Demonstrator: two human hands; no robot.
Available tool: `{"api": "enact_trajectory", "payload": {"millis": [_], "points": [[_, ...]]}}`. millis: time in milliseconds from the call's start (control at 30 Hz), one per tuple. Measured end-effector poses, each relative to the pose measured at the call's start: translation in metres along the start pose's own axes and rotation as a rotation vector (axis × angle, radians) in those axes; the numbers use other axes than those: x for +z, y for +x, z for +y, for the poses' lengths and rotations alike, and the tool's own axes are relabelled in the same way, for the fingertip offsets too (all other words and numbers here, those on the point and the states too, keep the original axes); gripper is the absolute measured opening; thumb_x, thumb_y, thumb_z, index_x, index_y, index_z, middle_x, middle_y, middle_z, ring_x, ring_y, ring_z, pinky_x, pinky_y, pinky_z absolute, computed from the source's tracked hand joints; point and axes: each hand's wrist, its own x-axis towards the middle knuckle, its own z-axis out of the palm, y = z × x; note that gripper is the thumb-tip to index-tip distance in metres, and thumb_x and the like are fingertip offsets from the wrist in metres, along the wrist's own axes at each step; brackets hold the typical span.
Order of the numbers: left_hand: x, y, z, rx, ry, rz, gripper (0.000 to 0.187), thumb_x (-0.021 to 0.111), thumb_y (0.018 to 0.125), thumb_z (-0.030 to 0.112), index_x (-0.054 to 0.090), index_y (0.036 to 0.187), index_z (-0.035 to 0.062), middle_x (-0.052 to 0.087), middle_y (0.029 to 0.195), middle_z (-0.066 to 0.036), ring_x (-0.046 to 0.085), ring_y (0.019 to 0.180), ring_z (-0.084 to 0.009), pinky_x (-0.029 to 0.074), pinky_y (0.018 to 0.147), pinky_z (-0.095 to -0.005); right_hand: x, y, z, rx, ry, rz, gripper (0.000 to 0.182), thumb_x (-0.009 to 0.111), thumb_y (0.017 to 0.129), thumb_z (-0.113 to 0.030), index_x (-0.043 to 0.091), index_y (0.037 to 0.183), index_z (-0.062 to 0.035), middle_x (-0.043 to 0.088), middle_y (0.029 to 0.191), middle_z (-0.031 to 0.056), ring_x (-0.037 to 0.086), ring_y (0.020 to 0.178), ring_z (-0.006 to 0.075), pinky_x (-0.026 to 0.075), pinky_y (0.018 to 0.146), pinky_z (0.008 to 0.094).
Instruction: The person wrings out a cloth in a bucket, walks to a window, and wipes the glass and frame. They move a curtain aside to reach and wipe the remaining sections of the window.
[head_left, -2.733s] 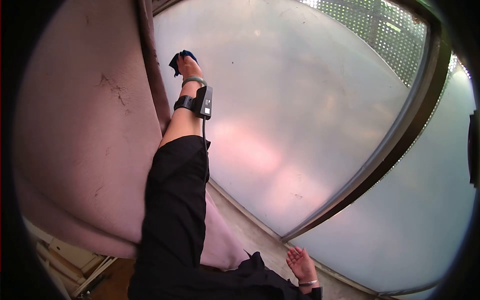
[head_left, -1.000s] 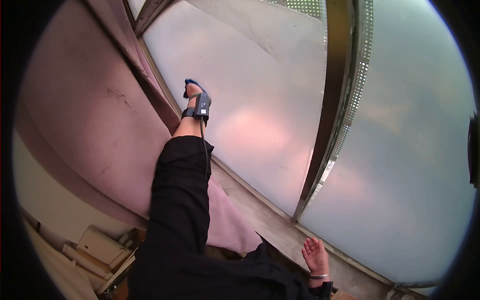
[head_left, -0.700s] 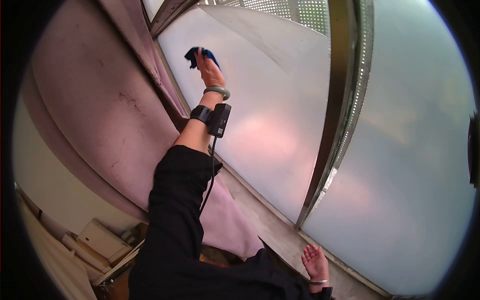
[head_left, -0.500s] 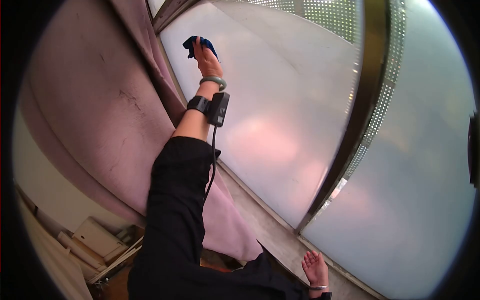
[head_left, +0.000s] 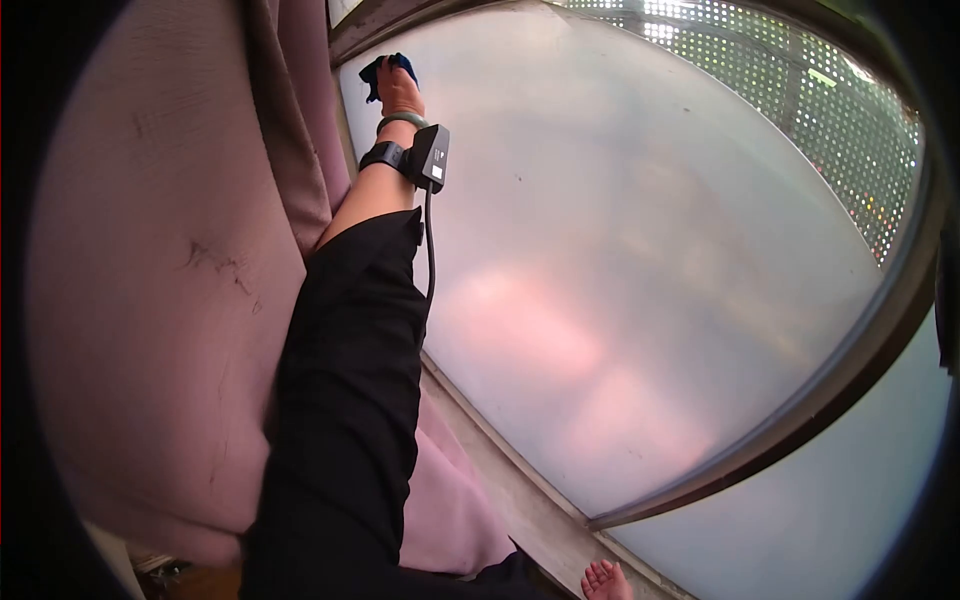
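At the end of my outstretched left arm, my left hand (head_left: 401,95) holds a dark blue cloth (head_left: 375,78) against the frosted window pane (head_left: 600,230), near its upper left corner. Part of the cloth is hidden behind the fingers. On that wrist sit a green bangle and a black strap with a small black box (head_left: 429,158), from which a cable runs down the sleeve. My right hand (head_left: 606,581) is low at the bottom edge, beside the window sill (head_left: 540,520). Its fingers are loosely curled with nothing in them, and the wrist is out of frame.
A pink curtain (head_left: 150,300) hangs close along the left of my arm. A dark window frame bar (head_left: 790,432) curves across the right, with a second frosted pane (head_left: 800,530) beyond it. Through the upper glass shows a perforated screen (head_left: 780,80).
My view has shifted, so the first pane fills more of it. My left hand with the cloth appears slightly higher and further left. My right hand sits lower, partly out of frame.
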Motion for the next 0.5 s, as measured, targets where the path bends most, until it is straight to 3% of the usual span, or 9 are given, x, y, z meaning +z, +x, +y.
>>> {"api": "enact_trajectory", "payload": {"millis": [100, 133, 200, 300, 333, 400, 467, 500], "points": [[0.002, 0.008, 0.003, 0.171, 0.309, 0.042, 0.030, 0.051, 0.080, -0.003, 0.052, 0.110, -0.0033, 0.053, 0.118, -0.021, 0.053, 0.106, -0.0349, 0.045, 0.092, -0.0398, -0.012, 0.022, 0.017, 0.005, 0.073, -0.024, 0.054, 0.053, 0.091, -0.043, 0.042, 0.132, -0.0096, 0.042, 0.137, 0.0092, 0.038, 0.128, 0.0258, 0.031, 0.105, 0.0413], [0.005, 0.011, -0.010, 0.171, 0.250, 0.023, 0.029, 0.046, 0.086, 0.008, 0.051, 0.112, -0.0032, 0.052, 0.118, -0.023, 0.051, 0.107, -0.0378, 0.043, 0.093, -0.0418, -0.021, 0.030, 0.023, 0.010, 0.118, -0.035, 0.053, 0.054, 0.091, -0.043, 0.043, 0.131, -0.0102, 0.043, 0.136, 0.0087, 0.039, 0.126, 0.0252, 0.032, 0.105, 0.0409], [0.005, 0.018, -0.014, -0.069, 0.019, -0.042, 0.037, 0.036, 0.093, 0.020, 0.049, 0.118, -0.0033, 0.050, 0.121, -0.026, 0.048, 0.111, -0.0413, 0.040, 0.096, -0.0437, -0.026, 0.038, 0.029, -0.001, 0.120, -0.100, 0.049, 0.054, 0.091, -0.042, 0.046, 0.128, -0.0115, 0.046, 0.132, 0.0073, 0.043, 0.122, 0.0241, 0.033, 0.103, 0.0397], [0.014, 0.017, -0.021, -0.164, -0.107, 0.026, 0.047, 0.027, 0.095, 0.030, 0.046, 0.124, -0.0025, 0.047, 0.124, -0.028, 0.044, 0.115, -0.0430, 0.036, 0.099, -0.0446, -0.028, 0.037, 0.041, 0.025, 0.087, -0.039, 0.047, 0.054, 0.091, -0.042, 0.047, 0.128, -0.0126, 0.047, 0.131, 0.0060, 0.045, 0.120, 0.0233, 0.034, 0.102, 0.0390], [0.009, 0.021, -0.024, -0.184, -0.097, -0.025, 0.046, 0.028, 0.095, 0.027, 0.046, 0.124, -0.0038, 0.046, 0.126, -0.027, 0.043, 0.116, -0.0423, 0.036, 0.100, -0.0440, -0.029, 0.037, 0.044, 0.025, 0.086, -0.050, 0.047, 0.054, 0.091, -0.042, 0.047, 0.128, -0.0126, 0.047, 0.131, 0.0060, 0.045, 0.120, 0.0233, 0.034, 0.102, 0.0390], [0.024, 0.024, -0.043, -0.074, 0.030, 0.048, 0.046, 0.028, 0.096, 0.026, 0.047, 0.122, -0.0056, 0.047, 0.125, -0.027, 0.042, 0.118, -0.0413, 0.035, 0.102, -0.0435, -0.032, 0.031, 0.054, 0.037, 0.096, -0.037, 0.047, 0.053, 0.091, -0.042, 0.048, 0.128, -0.0129, 0.048, 0.131, 0.0053, 0.045, 0.120, 0.0227, 0.035, 0.102, 0.0388], [0.023, 0.026, -0.052, 0.069, 0.214, -0.042, 0.048, 0.029, 0.095, 0.027, 0.046, 0.124, -0.0073, 0.046, 0.129, -0.026, 0.039, 0.122, -0.0404, 0.030, 0.106, -0.0416, -0.038, 0.027, 0.066, 0.029, 0.118, -0.069, 0.046, 0.053, 0.091, -0.043, 0.049, 0.127, -0.0131, 0.049, 0.130, 0.0046, 0.045, 0.120, 0.0220, 0.035, 0.102, 0.0385], [0.024, 0.023, -0.056, -0.066, 0.081, -0.007, 0.051, 0.030, 0.095, 0.031, 0.044, 0.126, -0.0070, 0.044, 0.132, -0.026, 0.038, 0.123, -0.0403, 0.029, 0.107, -0.0406, -0.044, 0.023, 0.070, 0.015, 0.125, -0.111, 0.046, 0.052, 0.091, -0.043, 0.049, 0.126, -0.0131, 0.050, 0.129, 0.0048, 0.046, 0.120, 0.0221, 0.035, 0.101, 0.0388]]}}
